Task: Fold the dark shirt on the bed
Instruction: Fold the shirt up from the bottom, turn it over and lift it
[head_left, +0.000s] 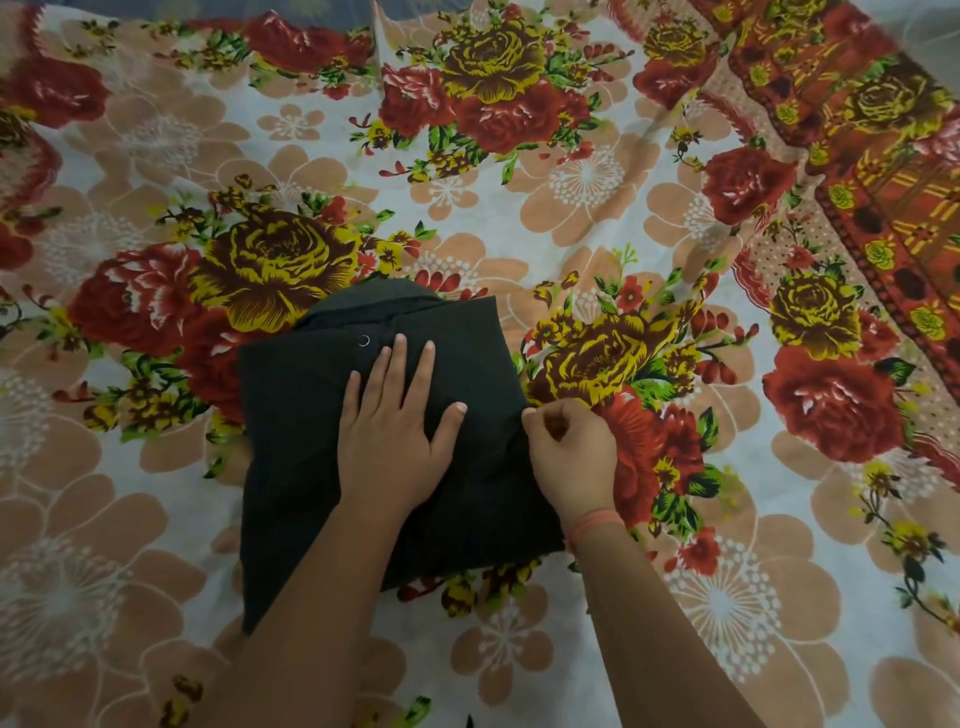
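Note:
The dark shirt (296, 441) lies on the bed in a compact, roughly square fold, with its collar end pointing away from me and a small round snap showing near the top. My left hand (397, 421) lies flat on the middle of the shirt, fingers straight and spread. My right hand (569, 457) sits at the shirt's right edge with its fingers curled, thumb and fingertips pinching the fabric there. A thin red thread circles the right wrist.
The bed is covered by a wrinkled floral sheet (519, 218) in red, yellow and peach. A darker red patterned cloth (857, 130) lies across the far right corner. Bare sheet surrounds the shirt on all sides.

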